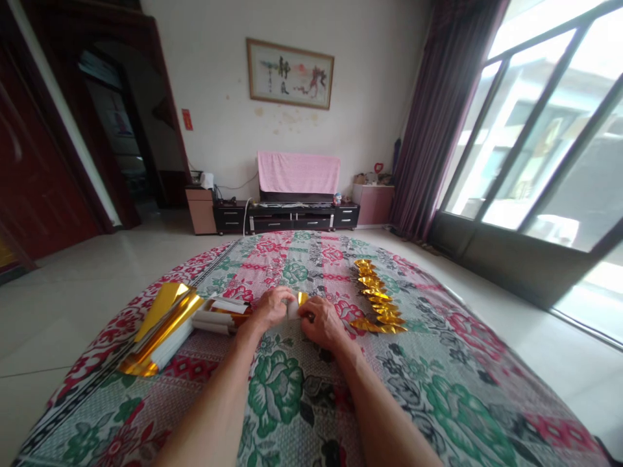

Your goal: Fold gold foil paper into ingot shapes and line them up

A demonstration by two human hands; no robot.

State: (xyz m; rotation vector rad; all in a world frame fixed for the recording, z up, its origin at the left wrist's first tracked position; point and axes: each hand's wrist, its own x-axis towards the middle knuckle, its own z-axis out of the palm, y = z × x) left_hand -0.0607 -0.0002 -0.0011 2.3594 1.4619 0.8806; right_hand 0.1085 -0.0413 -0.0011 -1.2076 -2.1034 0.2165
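Note:
Between my two hands is a small sheet of gold foil paper (293,310), its pale side mostly up and a gold corner showing at the top. My left hand (272,307) has its fingers closed on the paper's left side. On the other side, my right hand (321,319) pinches the right edge with curled fingers. A row of folded gold paper pieces (377,298) lies to the right of my right hand. Left of my left hand are a stack of pale-backed paper sheets (217,318) and a larger curled bundle of gold foil paper (163,331).
A flowered cloth (275,395) covers the round table under my hands. Beyond it stands a low black cabinet (292,217) with a pink cloth (299,172) draped over something on top. Windows (535,136) and a dark curtain (428,123) are on the right.

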